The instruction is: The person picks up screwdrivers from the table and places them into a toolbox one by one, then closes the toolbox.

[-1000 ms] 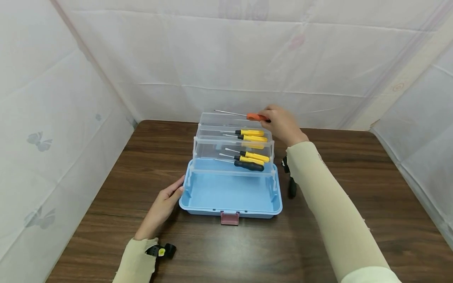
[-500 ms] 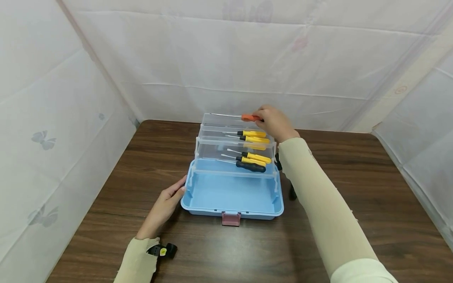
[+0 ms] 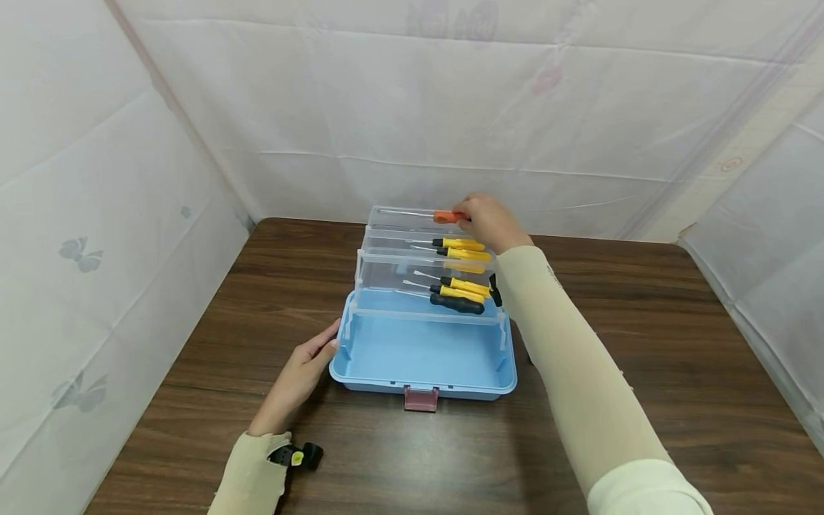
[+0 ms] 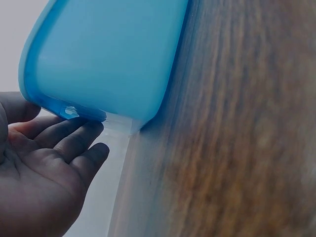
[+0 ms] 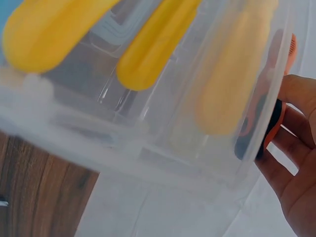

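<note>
Orange driver (image 3: 445, 217) is at the rearmost clear tray (image 3: 380, 220); whether it touches the tray floor, can't tell. Right hand (image 3: 494, 223) is closed around the handle's butt end, shank pointing left. Driver should be light and stiff, not fragile; handle looks grippy, bare shank likely slick, so the handle is the place to hold. Left hand (image 3: 297, 373) has fingers loosely extended, touching the left end of the blue box (image 3: 421, 350), not wrapped round it. Box and trays look like thin, light, fairly rigid plastic; rim seems the best hold, trays probably wobble if bumped. Contents: yellow drivers (image 3: 466, 255) in the middle and lower trays, black driver (image 3: 455, 305) in the lower one; blue bottom looks bare. Box sits on the worktop (image 3: 669, 322), pink latch (image 3: 421, 399) in front.
</note>
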A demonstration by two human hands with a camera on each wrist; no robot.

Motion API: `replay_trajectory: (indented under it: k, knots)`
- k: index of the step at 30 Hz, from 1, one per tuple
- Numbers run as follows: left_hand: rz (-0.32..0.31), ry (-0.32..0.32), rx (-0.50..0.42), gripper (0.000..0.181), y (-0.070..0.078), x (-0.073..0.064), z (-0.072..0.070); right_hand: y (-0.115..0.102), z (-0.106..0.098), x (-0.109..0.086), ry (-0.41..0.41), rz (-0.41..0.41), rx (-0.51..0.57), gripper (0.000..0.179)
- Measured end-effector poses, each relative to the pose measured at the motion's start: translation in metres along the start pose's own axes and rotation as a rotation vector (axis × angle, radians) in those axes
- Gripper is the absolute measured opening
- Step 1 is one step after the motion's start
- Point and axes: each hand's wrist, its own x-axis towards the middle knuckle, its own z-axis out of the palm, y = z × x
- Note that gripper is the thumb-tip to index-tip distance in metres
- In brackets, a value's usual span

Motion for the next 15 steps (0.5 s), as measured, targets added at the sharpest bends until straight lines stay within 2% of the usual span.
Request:
replay_trajectory:
  k: [15]
  knots:
    - [-0.005, 0.000, 0.004, 0.052, 0.0008, -0.0010, 0.0009, 0.0003, 0.0002, 0.0034, -0.058, -0.001, 0.029, 0.032]
